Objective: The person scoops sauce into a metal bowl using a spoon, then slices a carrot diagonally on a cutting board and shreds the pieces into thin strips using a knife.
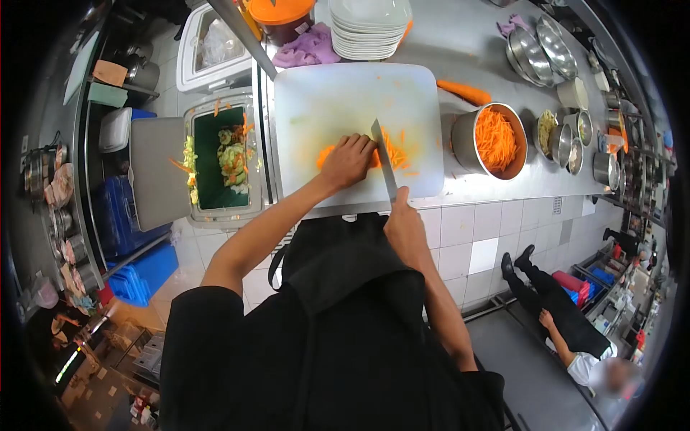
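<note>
On the white cutting board [309, 93], my left hand [348, 159] presses down with its fingers curled over orange carrot [325, 156]. My right hand [405, 219] grips the handle of a knife [386, 161], whose blade stands just right of my left fingertips. Thin carrot strips [397, 152] lie along the blade's right side. A whole carrot [466, 92] rests beyond the board's upper right corner. To the right of the board, a metal pot [466, 141] holds many shredded carrot strips [496, 140].
Stacked white plates [370, 32] and a purple cloth [307, 47] sit behind the board. A bin [255, 154] with vegetable scraps is at its left. Metal bowls [543, 54] stand at the right. Another person [568, 316] is at the lower right.
</note>
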`<control>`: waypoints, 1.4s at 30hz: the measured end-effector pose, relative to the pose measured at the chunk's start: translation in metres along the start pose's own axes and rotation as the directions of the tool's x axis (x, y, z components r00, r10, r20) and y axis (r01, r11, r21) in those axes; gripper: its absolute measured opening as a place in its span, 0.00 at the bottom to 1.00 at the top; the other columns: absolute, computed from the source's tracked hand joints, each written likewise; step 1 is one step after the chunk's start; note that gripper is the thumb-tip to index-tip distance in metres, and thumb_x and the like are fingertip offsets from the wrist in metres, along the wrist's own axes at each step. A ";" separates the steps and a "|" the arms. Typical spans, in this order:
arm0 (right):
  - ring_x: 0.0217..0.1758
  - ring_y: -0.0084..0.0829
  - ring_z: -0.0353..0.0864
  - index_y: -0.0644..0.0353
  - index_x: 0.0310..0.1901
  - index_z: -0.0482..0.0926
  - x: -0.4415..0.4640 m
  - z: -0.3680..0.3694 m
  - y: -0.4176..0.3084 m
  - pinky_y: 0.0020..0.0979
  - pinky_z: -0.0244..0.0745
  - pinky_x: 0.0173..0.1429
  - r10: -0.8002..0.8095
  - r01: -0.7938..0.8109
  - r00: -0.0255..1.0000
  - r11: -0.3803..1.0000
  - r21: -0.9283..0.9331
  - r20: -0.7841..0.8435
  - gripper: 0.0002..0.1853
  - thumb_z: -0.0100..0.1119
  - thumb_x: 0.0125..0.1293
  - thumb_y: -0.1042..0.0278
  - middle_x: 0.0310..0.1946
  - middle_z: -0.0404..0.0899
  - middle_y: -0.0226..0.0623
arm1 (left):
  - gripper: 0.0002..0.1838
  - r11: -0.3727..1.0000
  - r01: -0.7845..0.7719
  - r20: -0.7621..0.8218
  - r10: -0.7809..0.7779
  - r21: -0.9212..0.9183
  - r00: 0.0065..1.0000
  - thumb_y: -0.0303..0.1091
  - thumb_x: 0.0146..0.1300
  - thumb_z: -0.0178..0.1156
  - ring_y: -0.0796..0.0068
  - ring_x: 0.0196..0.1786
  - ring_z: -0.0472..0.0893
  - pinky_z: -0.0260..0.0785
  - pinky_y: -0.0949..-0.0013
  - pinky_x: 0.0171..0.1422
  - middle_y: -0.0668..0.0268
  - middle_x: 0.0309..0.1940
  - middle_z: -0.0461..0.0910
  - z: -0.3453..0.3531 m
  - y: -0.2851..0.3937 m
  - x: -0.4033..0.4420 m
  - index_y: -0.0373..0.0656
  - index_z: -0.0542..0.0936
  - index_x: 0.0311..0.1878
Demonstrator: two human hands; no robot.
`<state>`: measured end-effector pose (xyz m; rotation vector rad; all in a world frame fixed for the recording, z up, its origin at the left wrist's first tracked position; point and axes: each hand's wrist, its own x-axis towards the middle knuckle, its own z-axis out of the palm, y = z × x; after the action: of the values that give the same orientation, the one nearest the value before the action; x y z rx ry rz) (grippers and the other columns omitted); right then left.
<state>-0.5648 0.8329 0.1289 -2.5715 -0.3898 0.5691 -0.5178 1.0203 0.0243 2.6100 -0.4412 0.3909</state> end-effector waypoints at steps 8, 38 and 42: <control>0.30 0.63 0.79 0.71 0.49 0.58 0.028 0.020 0.013 0.55 0.76 0.34 -0.046 0.045 0.999 0.999 -0.024 -0.027 0.18 0.48 0.57 0.86 0.24 0.77 0.63 | 0.13 1.000 -0.013 -0.110 0.012 -0.010 0.994 0.32 0.58 0.59 0.61 0.47 0.74 0.66 0.60 0.52 0.62 0.40 0.75 -0.009 -0.003 -0.005 0.39 0.76 0.45; 0.31 0.64 0.79 0.72 0.49 0.59 0.020 0.013 -0.008 0.57 0.74 0.35 -0.055 0.054 0.998 0.998 -0.031 -0.018 0.19 0.50 0.56 0.87 0.24 0.77 0.64 | 0.16 1.000 0.006 -0.011 -0.006 0.002 1.000 0.32 0.59 0.58 0.64 0.50 0.75 0.64 0.61 0.55 0.63 0.43 0.76 -0.011 -0.002 -0.011 0.40 0.77 0.51; 0.31 0.65 0.79 0.73 0.50 0.59 0.005 0.018 -0.002 0.58 0.74 0.35 -0.049 0.050 0.999 0.999 -0.013 0.012 0.21 0.51 0.54 0.88 0.24 0.77 0.65 | 0.15 0.999 0.028 -0.004 -0.028 0.032 1.000 0.33 0.59 0.58 0.64 0.50 0.75 0.64 0.61 0.55 0.62 0.43 0.76 -0.006 -0.005 -0.011 0.40 0.76 0.49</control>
<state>-0.5694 0.8435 0.1143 -2.5650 -0.4617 0.5658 -0.5271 1.0297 0.0234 2.6425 -0.4000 0.3966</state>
